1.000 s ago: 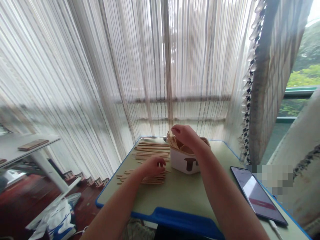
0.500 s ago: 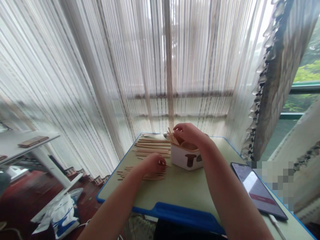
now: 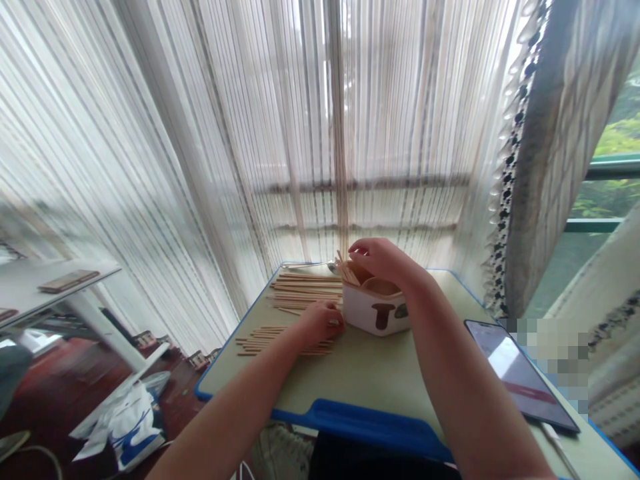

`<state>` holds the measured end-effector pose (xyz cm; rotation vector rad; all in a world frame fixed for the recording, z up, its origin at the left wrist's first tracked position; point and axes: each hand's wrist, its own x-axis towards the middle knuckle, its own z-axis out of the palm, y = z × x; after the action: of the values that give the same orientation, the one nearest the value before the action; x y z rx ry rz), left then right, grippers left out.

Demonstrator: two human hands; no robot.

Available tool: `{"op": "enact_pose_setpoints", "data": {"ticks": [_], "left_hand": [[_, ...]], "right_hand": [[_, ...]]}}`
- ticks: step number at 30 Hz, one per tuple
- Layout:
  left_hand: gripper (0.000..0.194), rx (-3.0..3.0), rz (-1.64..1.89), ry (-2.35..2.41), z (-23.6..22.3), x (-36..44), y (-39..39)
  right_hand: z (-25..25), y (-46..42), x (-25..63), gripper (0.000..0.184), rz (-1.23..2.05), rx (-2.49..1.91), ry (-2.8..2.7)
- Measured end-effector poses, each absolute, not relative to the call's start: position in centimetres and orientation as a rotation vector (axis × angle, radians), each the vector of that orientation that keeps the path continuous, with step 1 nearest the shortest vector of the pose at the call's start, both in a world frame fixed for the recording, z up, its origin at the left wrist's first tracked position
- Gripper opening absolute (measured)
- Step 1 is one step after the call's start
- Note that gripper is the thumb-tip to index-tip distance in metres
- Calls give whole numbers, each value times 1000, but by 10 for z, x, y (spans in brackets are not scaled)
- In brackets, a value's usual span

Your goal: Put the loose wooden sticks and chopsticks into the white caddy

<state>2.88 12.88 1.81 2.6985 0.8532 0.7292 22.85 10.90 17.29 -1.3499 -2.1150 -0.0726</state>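
Note:
A white box [image 3: 376, 313] with a dark print stands on the green table [image 3: 360, 373] and holds wooden sticks at its left corner. My right hand [image 3: 381, 259] hovers over the box's open top, fingers curled above the upright sticks [image 3: 346, 271]; what it holds is hidden. My left hand [image 3: 323, 319] rests with bent fingers on the near pile of short sticks [image 3: 270, 339], just left of the box. A second pile of longer sticks [image 3: 305, 292] lies behind it.
A phone [image 3: 520, 373] with a lit screen lies at the table's right side. A metal spoon [image 3: 313, 267] lies at the far edge. String curtains hang right behind the table. A white side table [image 3: 55, 287] and a bag [image 3: 130, 427] are at the left.
My left hand has slid right over the near stick pile toward the box. My right hand stays above the box, shifted slightly.

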Motion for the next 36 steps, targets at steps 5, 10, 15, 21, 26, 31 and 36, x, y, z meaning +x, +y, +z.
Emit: {"op": "enact_pose_setpoints", "data": {"ticks": [5,10,15,21,26,31,36], "left_hand": [[11,2659,758,853,26,32,127],[13,2474,1236,916,52,21,122],[8,2003,1940,1090,69,-3,120],[22,1497,2546,1171,82,-24,122],[14,1207,2611,1119,87,-30,131],[8,768,2408,840,81,-38,149],[7,470,2076,709,78,-40,154]], "right_hand": [[175,108,231,22,-100,-1351,-2093],[177,105,234,22,-112,-1316,-2070],[180,101,235,21,-76,-1325,-2041],[183,100,233,21,-58,-1352,-2032],[182,103,236,22,-83,-1346,-2045],[178,107,235,21,-86,-1334,-2014],[173,112,227,24,-94,-1289,-1964]]}}
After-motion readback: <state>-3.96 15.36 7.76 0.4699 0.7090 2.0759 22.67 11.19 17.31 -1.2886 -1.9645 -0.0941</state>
